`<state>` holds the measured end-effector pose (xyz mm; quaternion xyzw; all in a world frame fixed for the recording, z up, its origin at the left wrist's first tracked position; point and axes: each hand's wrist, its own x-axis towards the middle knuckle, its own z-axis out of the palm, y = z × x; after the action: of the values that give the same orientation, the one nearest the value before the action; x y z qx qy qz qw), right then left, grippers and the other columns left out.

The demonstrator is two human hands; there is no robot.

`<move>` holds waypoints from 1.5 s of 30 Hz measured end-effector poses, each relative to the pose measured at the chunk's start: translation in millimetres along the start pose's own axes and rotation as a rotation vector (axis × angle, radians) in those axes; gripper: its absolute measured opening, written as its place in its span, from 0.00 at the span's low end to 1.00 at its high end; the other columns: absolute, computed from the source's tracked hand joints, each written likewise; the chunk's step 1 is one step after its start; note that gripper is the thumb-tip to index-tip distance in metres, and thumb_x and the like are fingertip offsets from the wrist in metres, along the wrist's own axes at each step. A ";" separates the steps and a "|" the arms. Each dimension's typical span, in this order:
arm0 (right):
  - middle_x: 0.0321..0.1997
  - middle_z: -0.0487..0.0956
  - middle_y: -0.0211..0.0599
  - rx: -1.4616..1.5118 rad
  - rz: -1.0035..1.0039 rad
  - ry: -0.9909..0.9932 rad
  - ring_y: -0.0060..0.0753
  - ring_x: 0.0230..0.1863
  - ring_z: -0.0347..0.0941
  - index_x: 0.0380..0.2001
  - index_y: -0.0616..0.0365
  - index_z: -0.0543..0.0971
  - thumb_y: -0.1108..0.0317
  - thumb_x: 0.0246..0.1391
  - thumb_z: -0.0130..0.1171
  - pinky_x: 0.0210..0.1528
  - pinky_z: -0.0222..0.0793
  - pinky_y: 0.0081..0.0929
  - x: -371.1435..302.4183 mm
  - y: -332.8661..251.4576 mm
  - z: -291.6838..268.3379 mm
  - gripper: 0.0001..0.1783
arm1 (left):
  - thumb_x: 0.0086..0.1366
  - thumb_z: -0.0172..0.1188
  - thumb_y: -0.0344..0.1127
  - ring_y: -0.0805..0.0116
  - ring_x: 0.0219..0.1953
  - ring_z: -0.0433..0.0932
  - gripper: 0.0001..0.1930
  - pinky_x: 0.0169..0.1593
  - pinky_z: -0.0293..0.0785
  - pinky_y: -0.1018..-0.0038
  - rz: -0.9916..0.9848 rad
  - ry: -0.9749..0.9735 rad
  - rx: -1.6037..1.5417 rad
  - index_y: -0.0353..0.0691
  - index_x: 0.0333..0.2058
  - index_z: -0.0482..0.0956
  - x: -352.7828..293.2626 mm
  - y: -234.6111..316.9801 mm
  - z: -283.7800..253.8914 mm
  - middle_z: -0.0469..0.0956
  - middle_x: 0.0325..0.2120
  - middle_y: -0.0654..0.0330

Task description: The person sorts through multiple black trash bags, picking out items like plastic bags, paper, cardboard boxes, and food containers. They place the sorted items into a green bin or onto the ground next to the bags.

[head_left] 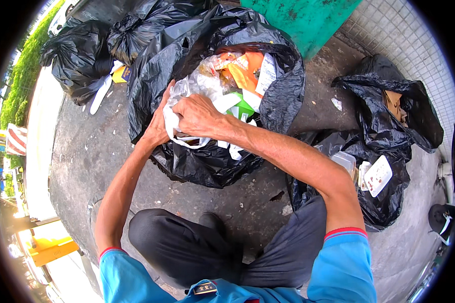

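Observation:
A large open black garbage bag point(283, 101) stands in front of me, filled with mixed waste. Over its near left part, both my hands work at a white plastic bag point(171, 121). My right hand point(199, 115) is closed in a fist on the white bag. Beside it, my left hand point(158, 123) presses against the bag's left side; its fingers are mostly hidden behind the plastic. Clear crumpled plastic point(206, 78) bulges just beyond my hands. Orange wrapping point(245, 70), a printed paper slip point(266, 74) and a green piece point(244, 105) lie deeper in the garbage bag.
Tied black bags point(81, 55) sit at the far left, near a white strip point(101, 95). To the right, an open black bag holds cardboard point(393, 103); a nearer one has plastic containers point(378, 175) on it. A green panel point(308, 22) and tiled wall point(389, 30) stand behind.

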<state>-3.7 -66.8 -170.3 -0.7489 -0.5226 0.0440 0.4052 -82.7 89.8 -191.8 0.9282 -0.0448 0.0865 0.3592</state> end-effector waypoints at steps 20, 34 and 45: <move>0.49 0.80 0.58 -0.275 0.845 -0.219 0.50 0.51 0.78 0.47 0.68 0.80 0.37 0.39 0.66 0.54 0.72 0.38 -34.8 165.5 -105.3 0.44 | 0.57 0.64 0.28 0.66 0.41 0.79 0.19 0.44 0.74 0.72 -0.584 0.515 -0.342 0.28 0.47 0.78 39.2 -62.1 -95.7 0.81 0.39 0.55; 0.41 0.82 0.47 -0.042 0.718 0.339 0.38 0.39 0.80 0.46 0.64 0.80 0.63 0.42 0.64 0.42 0.73 0.33 -24.2 180.8 -161.0 0.25 | 0.56 0.68 0.35 0.68 0.37 0.78 0.22 0.42 0.74 0.71 -0.541 0.471 -0.322 0.29 0.47 0.78 13.5 -35.1 -96.4 0.81 0.38 0.55; 0.34 0.83 0.40 -0.098 0.609 0.547 0.32 0.32 0.79 0.40 0.63 0.82 0.59 0.47 0.62 0.34 0.71 0.30 -3.9 161.6 -181.0 0.21 | 0.57 0.69 0.37 0.69 0.42 0.78 0.25 0.46 0.71 0.73 -0.476 0.892 -0.338 0.26 0.49 0.77 89.8 -22.8 -102.8 0.81 0.42 0.54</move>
<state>203.8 -191.7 -156.3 -0.8718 -0.1516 -0.0635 0.4614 -4.5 174.1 -114.8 0.7150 0.3109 0.3803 0.4974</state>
